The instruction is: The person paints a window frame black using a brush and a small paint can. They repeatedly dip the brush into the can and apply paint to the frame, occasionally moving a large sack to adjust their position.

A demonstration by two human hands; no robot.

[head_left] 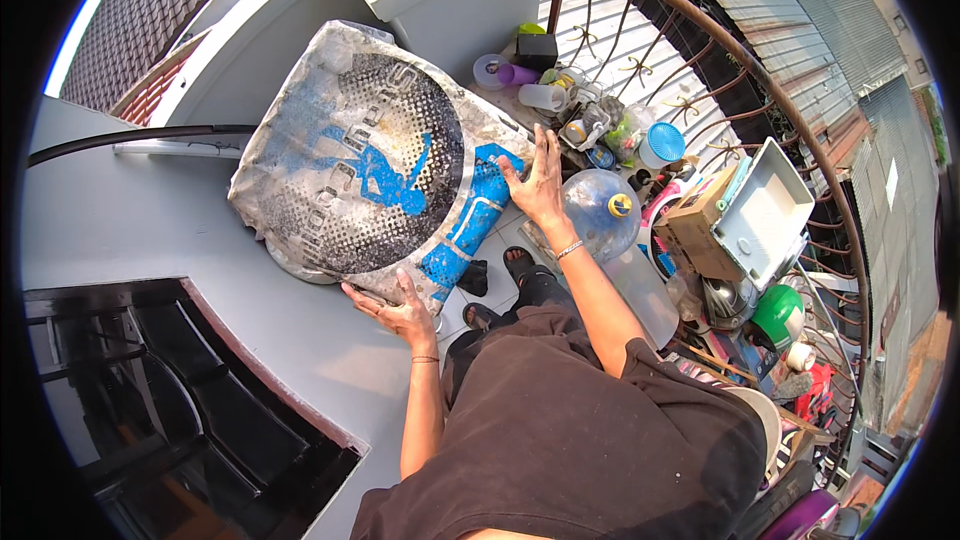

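Note:
A large worn sack (350,155), dusty white with black and blue print, fills the space in front of me. Its surface is creased and stained, and what lies beneath it is hidden. At the sack's near left edge is my left hand (392,315), thumb up and fingers spread. My right hand (541,183) is against the right edge by the blue band, its fingers stretched out and apart. Neither hand visibly closes around the sack; firm contact is hard to make out.
A clear water jug (600,215) stands right of my feet. Plastic containers, a cardboard box (695,225), a white tray (765,210) and a green round item (778,317) crowd the right side along a curved metal railing (740,50). A dark glossy panel (180,390) lies lower left.

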